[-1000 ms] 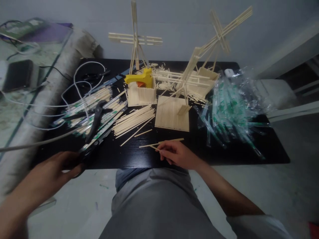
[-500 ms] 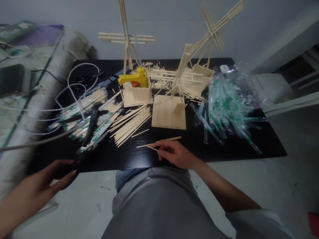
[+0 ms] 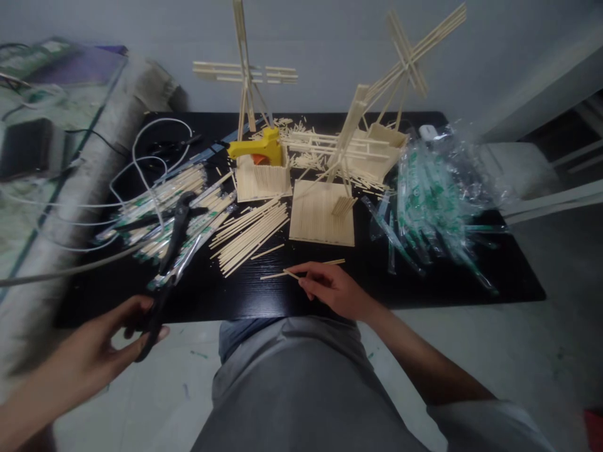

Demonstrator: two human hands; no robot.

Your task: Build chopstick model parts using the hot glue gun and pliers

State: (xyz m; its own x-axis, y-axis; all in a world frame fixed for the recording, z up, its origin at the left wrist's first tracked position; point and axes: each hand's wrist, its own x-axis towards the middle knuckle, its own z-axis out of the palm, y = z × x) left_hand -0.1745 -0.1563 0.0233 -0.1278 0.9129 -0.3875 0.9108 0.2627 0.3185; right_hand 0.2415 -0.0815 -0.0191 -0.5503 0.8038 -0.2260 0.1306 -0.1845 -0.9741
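Note:
My left hand [image 3: 110, 339] is closed round the handles of black cutting pliers [image 3: 172, 248], whose jaws point up over a heap of wrapped chopsticks [image 3: 155, 201]. My right hand [image 3: 332, 289] pinches a short thin wooden stick [image 3: 292, 274] at the front of the black table [image 3: 245, 292], beside two longer sticks [image 3: 325, 263] lying flat. A pile of bare sticks [image 3: 249, 232] lies between the hands. Behind it stand two square stick bases [image 3: 320, 213] and two stick windmills [image 3: 245, 69].
A yellow glue gun [image 3: 257, 147] rests on the left base. Empty clear and green wrappers [image 3: 433, 201] cover the table's right side. White cables [image 3: 141, 157] loop at the left, by a rolled mat [image 3: 80, 188]. My grey-clad lap lies below the table edge.
My left hand has shifted right and closer to the table edge, still gripping the pliers. The right hand has barely moved; the view has shaken slightly.

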